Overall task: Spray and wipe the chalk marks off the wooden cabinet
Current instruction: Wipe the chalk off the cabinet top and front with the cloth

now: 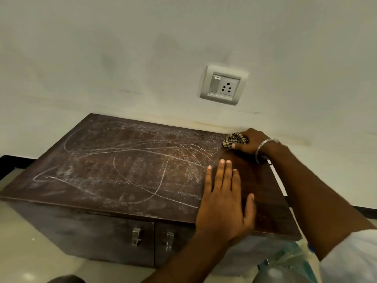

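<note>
Nearest the camera, at the lower right below the cabinet's edge, sits a blurred clear plastic bottle (289, 262); it may be the sprayer, but the view is too soft to be sure. Just beyond it the left hand (224, 201) lies flat on the front right part of the wooden cabinet (81, 227), palm down and fingers straight, pointing toward the wall. It holds nothing and seems to steady the body. The strip of wood under and to the right of this hand looks dark and clean, so the right end appears to be done. Everything that remains lies the other way: the chalk marks (126, 160), long white loops and a dusty haze, spread leftward from the fingertips across most of the top, their long run following the cabinet's length. Farther back, at the rear right corner close to the wall, the right hand (253, 140), a metal bangle (263, 148) on its wrist, has its grip closed round a bunched checked cloth (234, 140) pressed onto the wood. The cloth sits at the right edge of the chalked area, so the marks lie to its left and toward the front. The coming stroke would likely sweep leftward along the top, and the right hand is the one placed to make it. On the wall above is a switch and socket plate (223, 84).
</note>
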